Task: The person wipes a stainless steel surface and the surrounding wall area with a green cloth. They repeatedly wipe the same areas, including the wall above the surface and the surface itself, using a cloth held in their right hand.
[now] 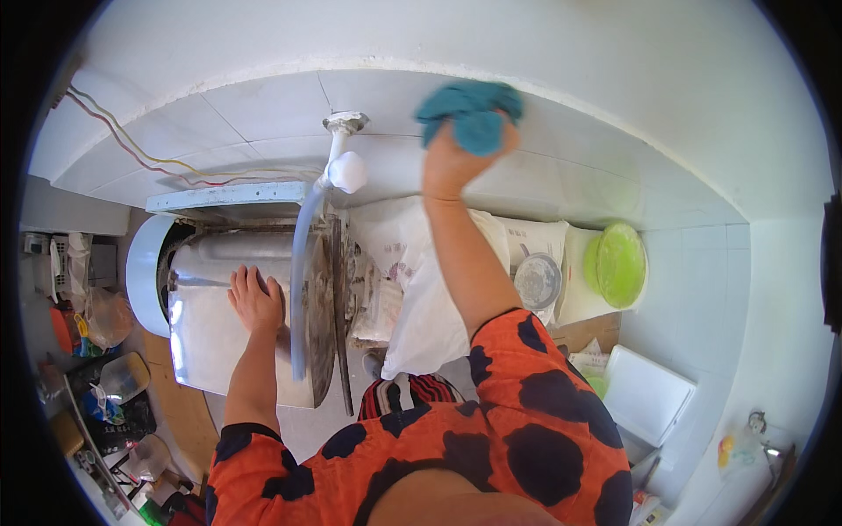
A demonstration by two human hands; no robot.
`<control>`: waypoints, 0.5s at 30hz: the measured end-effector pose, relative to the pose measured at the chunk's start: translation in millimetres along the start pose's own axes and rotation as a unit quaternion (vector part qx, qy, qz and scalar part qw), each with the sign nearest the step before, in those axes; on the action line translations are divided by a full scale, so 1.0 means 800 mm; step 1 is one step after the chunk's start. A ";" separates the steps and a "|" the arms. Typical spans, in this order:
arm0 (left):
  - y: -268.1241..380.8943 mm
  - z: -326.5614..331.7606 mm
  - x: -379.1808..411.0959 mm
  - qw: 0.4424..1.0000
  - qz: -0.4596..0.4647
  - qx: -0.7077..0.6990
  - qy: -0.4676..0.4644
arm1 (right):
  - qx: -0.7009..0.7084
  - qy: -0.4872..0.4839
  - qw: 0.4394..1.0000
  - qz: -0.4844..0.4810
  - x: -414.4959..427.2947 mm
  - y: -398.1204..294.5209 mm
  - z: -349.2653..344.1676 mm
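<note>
My right hand point(460, 158) grips a bunched teal cloth point(470, 115) against the tiled wall point(388, 98), just under the edge where tile meets white plaster. My left hand point(253, 297) lies flat, fingers spread, on the metal cover of a large machine point(217, 342). A white pipe with a faceted valve knob point(347, 172) comes out of the wall between my hands. From it a clear bluish hose point(299, 283) hangs down over the machine's right part.
White sacks point(421, 289) stand along the wall, bearing a metal pan point(538, 281) and green plastic basins point(618, 265). Red and yellow wires point(164, 164) run along the wall at left. A white lidded box point(648, 394) is at right; a shelf point(99, 447) with bags and containers is at left.
</note>
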State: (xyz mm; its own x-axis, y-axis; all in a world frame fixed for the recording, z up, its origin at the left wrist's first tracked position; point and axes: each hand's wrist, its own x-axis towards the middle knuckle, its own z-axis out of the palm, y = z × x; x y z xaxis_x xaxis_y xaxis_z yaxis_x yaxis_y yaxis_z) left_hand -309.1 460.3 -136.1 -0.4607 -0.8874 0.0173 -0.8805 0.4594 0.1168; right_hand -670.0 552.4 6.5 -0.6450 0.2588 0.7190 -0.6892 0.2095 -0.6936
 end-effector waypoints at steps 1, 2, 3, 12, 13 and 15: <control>0.000 0.001 0.000 1.000 0.003 0.000 -0.001 | 0.015 -0.039 0.999 -0.019 -0.016 -0.002 0.005; -0.002 0.004 0.001 1.000 0.001 0.001 0.000 | 0.026 -0.093 0.995 -0.017 -0.026 -0.019 0.007; -0.005 0.004 0.000 1.000 0.001 0.001 0.001 | 0.025 -0.120 0.992 -0.031 -0.032 -0.036 0.011; -0.002 -0.002 0.000 1.000 0.001 -0.005 0.010 | 0.548 -0.252 0.537 0.591 0.018 -0.052 -0.140; -0.003 -0.001 -0.001 1.000 0.002 -0.001 0.010 | 0.561 -0.237 0.515 0.602 0.020 -0.053 -0.159; -0.006 0.001 -0.002 1.000 0.006 0.005 0.012 | 0.598 -0.237 0.478 0.598 0.021 -0.051 -0.197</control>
State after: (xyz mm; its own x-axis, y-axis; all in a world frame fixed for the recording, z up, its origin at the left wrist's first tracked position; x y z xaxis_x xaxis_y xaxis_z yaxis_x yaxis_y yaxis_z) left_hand -304.7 459.6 -137.7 -0.4678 -0.8828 0.0426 -0.8764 0.4695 0.1069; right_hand -600.9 696.5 39.7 -0.6203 -0.7836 -0.0353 0.7538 -0.5831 -0.3030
